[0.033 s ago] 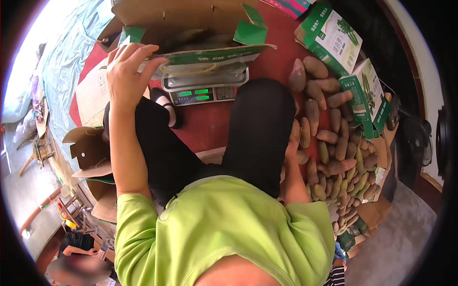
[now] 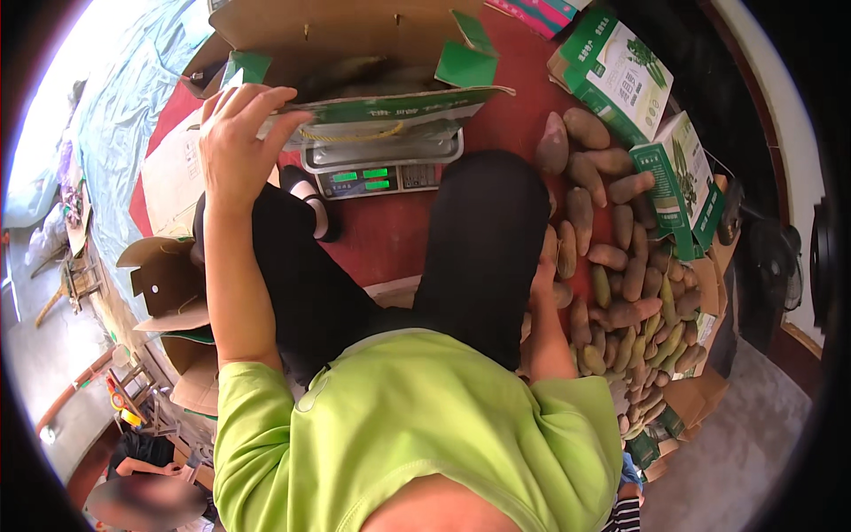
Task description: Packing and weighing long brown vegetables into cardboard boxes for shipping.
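Presently, the open carton (image 2: 355, 40) lies long axis left-to-right, its near panel (image 2: 399, 110) overhanging the far edge of the scale (image 2: 381, 181). The left hand (image 2: 238, 131), nearer, straddles that panel's left corner, grip unconfirmed; the right hand (image 2: 542, 282), rearward beside reddish tubers (image 2: 580, 213), is partly hidden, closure indeterminable.

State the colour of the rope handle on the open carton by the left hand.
Yellow; the rope handle shows best in the head view.

Bright light (image 2: 89, 44) shows beyond the left edge of the red mat (image 2: 381, 235); past its right edge, a pale wall (image 2: 800, 160) borders grey floor (image 2: 745, 434).
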`<state>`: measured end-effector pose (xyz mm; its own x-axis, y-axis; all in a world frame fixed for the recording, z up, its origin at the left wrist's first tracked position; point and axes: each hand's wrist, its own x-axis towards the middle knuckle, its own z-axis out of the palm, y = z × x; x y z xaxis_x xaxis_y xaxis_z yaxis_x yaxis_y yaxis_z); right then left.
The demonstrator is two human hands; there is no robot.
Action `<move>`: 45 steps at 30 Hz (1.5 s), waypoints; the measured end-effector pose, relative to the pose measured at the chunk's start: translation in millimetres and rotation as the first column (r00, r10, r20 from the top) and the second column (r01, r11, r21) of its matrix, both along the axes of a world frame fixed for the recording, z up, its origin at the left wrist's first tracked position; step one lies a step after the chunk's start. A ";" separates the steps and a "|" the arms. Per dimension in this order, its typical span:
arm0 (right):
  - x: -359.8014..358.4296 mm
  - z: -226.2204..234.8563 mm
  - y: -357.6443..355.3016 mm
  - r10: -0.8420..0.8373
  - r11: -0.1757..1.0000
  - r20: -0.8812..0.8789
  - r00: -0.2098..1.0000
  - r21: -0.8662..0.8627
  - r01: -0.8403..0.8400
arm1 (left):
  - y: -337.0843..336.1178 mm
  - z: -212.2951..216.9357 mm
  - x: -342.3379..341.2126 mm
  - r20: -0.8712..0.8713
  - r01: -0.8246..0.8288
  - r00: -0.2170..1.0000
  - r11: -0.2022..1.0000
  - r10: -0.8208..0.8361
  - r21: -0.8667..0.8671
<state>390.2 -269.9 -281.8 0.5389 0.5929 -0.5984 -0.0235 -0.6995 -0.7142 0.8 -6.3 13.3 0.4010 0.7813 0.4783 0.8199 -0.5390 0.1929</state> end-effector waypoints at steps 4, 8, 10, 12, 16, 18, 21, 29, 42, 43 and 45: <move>11.4 8.3 40.1 -0.050 0.979 -0.048 0.998 0.196 0.058 | -1.9 4.2 -5.9 0.062 0.042 0.997 0.997 -0.038 -0.063; 15.4 66.5 106.1 0.091 0.939 0.054 0.994 0.328 -0.104 | -3.5 3.0 -11.1 0.047 0.057 0.997 0.997 -0.055 -0.051; 11.9 108.5 148.6 0.150 0.895 0.051 0.987 0.418 -0.157 | -5.3 1.9 -15.7 0.061 0.042 0.997 0.998 -0.039 -0.049; -13.6 191.5 192.5 0.175 0.860 0.120 0.977 0.464 -0.211 | -4.7 2.6 -15.0 0.060 0.060 0.997 0.997 -0.057 -0.044; -62.8 307.7 257.1 0.444 0.689 0.197 0.874 0.549 -0.473 | -4.9 7.2 -19.4 0.082 0.092 0.993 0.994 -0.087 -0.064; -91.5 332.8 287.9 0.607 0.528 0.283 0.743 0.555 -0.643 | -2.8 7.6 -19.9 0.086 0.119 0.990 0.990 -0.113 -0.071; -139.0 327.4 337.3 0.808 0.276 0.422 0.411 0.345 -0.897 | -2.7 5.7 -23.9 0.095 0.129 0.988 0.987 -0.119 -0.100; -245.5 248.8 411.3 0.866 -0.289 0.342 -0.365 -0.251 -0.924 | 5.2 5.9 -29.2 0.157 0.201 0.970 0.975 -0.185 -0.098; -280.1 186.0 406.5 0.733 -0.565 0.005 -0.680 -0.554 -0.612 | 2.3 5.1 -38.1 0.206 0.214 0.963 0.960 -0.177 -0.178; -272.2 180.2 403.6 0.734 -0.566 -0.001 -0.679 -0.553 -0.611 | 3.1 4.6 -38.2 0.201 0.219 0.962 0.961 -0.184 -0.167; -263.5 175.7 395.4 0.774 -0.517 0.081 -0.629 -0.494 -0.699 | 3.1 4.6 -39.8 0.194 0.234 0.960 0.958 -0.201 -0.166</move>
<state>126.7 125.5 -106.2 -0.5493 0.3303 -0.7676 0.7472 0.6053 -0.2743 -39.1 -3.1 17.9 0.4953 0.7657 0.4104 0.6314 -0.6418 0.4352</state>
